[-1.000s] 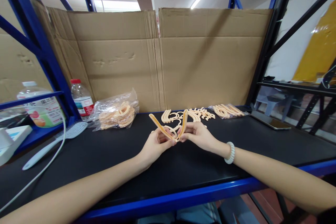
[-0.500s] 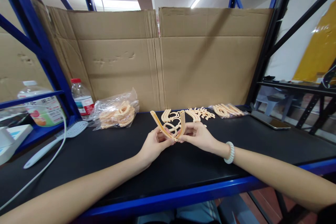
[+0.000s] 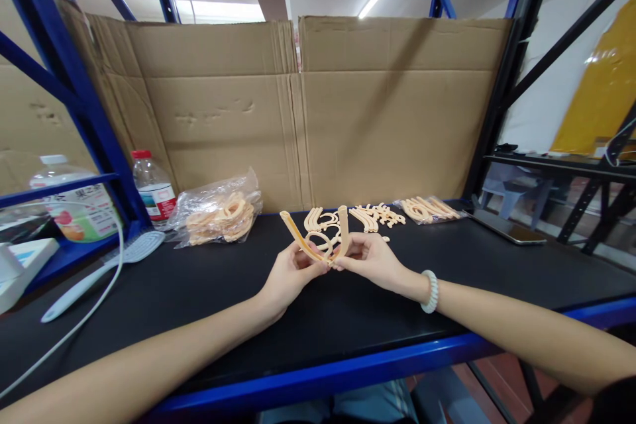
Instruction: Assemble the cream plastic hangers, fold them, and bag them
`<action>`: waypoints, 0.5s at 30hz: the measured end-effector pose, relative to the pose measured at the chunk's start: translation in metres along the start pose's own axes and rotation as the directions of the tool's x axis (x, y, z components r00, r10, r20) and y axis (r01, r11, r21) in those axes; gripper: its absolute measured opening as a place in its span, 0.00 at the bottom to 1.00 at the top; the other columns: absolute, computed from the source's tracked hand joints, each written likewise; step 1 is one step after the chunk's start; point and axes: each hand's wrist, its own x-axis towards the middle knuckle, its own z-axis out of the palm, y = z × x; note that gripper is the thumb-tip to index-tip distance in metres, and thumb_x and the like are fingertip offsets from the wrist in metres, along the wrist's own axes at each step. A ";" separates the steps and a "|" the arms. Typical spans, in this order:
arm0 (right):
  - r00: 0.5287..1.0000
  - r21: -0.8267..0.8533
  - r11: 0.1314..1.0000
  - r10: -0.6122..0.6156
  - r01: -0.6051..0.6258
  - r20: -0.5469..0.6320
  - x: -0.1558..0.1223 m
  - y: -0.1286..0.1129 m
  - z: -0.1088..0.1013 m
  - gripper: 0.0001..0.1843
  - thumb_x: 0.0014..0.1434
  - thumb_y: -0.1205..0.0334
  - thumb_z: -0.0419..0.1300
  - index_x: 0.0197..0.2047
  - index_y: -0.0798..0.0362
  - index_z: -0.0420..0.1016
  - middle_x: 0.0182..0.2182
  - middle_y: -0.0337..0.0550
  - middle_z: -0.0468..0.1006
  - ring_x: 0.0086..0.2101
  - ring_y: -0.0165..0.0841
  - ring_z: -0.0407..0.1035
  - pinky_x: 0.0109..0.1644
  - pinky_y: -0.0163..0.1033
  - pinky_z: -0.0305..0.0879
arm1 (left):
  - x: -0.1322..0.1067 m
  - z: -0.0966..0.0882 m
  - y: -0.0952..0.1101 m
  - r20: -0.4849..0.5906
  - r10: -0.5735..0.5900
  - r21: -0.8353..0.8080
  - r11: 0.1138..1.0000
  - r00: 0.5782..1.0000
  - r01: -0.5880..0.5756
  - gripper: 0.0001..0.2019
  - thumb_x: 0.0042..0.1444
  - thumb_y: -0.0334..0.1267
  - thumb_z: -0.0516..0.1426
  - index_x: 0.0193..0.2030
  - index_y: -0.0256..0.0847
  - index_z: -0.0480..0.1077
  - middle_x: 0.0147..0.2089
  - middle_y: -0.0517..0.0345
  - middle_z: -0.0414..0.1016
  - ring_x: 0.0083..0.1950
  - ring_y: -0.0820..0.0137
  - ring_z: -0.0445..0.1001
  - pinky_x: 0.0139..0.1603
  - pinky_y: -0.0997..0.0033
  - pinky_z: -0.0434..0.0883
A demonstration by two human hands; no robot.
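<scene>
- Left bag (image 3: 218, 212), clear plastic: pale rings and curved pieces, heaped, near the cardboard (image 3: 397, 126).
- Right bag (image 3: 430, 209), clear plastic: pale strips laid lengthwise, at the back right.
- Bottle (image 3: 155, 192), red cap, behind the left bag; jug (image 3: 79, 209), white cap, further left. Contents of both: cannot tell.
- Left hand (image 3: 293, 271): grip pinched, fingertips closed on the lower part of the left strip (image 3: 297, 233).
- Right hand (image 3: 375, 264): grip likewise pinched, on the lower part of the right strip (image 3: 344, 228).
- Both strips: held up over the middle of the tabletop (image 3: 372, 324), lower ends meeting in a V. Joined or merely touching: cannot tell.
- Loose pieces (image 3: 375, 215), pale: spread behind my hands along the back edge.
- Bounds: cardboard at the back, blue rail (image 3: 348, 374) in front.
- Room: black surface to either side of my hands and between them and the rail; cord (image 3: 116, 265) at far left, tablet (image 3: 507, 226) at right.
- Against one second ago: right strip more upright, V narrower at the top; both grips unchanged.
</scene>
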 end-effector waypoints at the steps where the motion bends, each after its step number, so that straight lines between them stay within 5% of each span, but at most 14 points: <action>1: 1.000 -0.001 1.000 -0.003 0.003 -0.004 0.000 0.000 0.000 0.12 0.45 0.59 0.68 0.29 0.56 0.72 0.30 0.43 0.79 0.32 0.33 0.75 0.42 0.42 0.72 | 0.000 0.001 0.000 -0.007 -0.005 -0.008 1.000 1.000 0.005 0.18 0.42 0.33 0.67 0.35 0.38 0.63 0.32 0.59 0.78 0.38 0.67 0.78 0.47 0.64 0.72; 15: 0.996 -0.020 0.999 -0.041 0.039 -0.079 0.000 -0.001 0.005 0.14 0.46 0.56 0.68 0.27 0.55 0.70 0.30 0.43 0.78 0.31 0.33 0.74 0.39 0.41 0.73 | -0.001 0.005 0.001 -0.065 -0.091 -0.178 0.981 0.994 0.078 0.18 0.37 0.33 0.70 0.31 0.36 0.66 0.32 0.55 0.79 0.37 0.66 0.78 0.45 0.67 0.74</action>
